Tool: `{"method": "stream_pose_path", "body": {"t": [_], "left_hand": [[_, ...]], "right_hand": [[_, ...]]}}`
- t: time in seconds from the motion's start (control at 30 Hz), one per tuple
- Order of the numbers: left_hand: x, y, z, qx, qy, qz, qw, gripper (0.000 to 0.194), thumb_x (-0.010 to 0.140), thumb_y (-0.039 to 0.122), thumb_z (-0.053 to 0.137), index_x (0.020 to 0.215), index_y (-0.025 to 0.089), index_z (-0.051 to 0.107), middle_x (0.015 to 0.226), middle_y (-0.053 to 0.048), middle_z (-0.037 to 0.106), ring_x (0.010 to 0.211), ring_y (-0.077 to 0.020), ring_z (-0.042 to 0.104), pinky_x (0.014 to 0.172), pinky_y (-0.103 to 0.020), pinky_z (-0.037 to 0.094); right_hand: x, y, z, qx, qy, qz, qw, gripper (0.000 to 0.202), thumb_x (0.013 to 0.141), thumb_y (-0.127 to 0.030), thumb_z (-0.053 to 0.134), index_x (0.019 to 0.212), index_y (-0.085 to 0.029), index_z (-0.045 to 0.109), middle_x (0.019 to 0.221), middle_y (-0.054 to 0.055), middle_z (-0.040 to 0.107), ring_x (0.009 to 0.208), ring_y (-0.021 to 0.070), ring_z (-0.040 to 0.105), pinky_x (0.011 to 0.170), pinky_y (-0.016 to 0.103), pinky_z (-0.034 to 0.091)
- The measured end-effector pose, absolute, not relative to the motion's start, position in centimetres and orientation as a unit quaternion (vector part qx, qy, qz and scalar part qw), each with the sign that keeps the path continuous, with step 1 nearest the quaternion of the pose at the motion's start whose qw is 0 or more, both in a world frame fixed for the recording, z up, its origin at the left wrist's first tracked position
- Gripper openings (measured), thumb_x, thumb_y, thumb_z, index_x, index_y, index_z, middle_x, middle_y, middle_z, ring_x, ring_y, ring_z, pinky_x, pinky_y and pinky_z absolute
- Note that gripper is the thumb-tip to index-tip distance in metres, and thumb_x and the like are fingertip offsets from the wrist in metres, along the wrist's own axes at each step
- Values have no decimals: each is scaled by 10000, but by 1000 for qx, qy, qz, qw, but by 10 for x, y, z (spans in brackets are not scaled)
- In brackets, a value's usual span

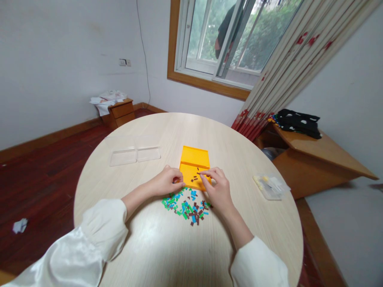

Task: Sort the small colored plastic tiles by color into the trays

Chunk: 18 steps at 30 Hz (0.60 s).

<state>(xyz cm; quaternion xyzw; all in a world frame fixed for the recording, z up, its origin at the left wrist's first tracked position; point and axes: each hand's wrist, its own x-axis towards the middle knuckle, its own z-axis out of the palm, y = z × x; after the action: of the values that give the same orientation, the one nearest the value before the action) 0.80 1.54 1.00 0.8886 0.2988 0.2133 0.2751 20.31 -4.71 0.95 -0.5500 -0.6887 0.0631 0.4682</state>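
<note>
An orange-yellow plastic box [195,157] lies unfolded on the table, its two halves joined along a crease. Several small brown bricks [195,179] rest in its near half. The curled fingers of my left hand [168,180] hold the box by its left edge. Over the near half, my right hand [218,186] pinches a small dark brown brick [199,173] between thumb and index finger. Just in front of the box spreads a loose pile of tiny green, blue and brown bricks [188,208]; my hands hide a little of its edges.
Two clear plastic trays [123,156] sit at the left back of the round table [161,247]. At the right, a clear container [267,186] holds pale yellow pieces. Beyond the table stand a wooden cabinet [317,159] and a small drawer unit [122,109] with papers.
</note>
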Motion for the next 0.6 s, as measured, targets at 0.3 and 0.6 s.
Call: {"method": "stream_pose_path", "body": {"t": [0.3,0.6], "left_hand": [[12,1,9,938,213,148,229,138,840,227,579,926,224,688,875,-46,558,886,-194,501,807,-322,311],[17,-5,10,943,220,130,214,78,821,229,609,854,192,669,880,-37,537,880,-186,483,796,-312,296]], "right_hand": [[207,-44,5,-569,-679,42,462,231,855,-191,490,992,-215,676,811,63,574,813,210,526,748,377,445],[218,-51,18,-554,-775,137,273,92,771,-145,598,759,-199,672,801,37,633,824,191,559,783,350,400]]}}
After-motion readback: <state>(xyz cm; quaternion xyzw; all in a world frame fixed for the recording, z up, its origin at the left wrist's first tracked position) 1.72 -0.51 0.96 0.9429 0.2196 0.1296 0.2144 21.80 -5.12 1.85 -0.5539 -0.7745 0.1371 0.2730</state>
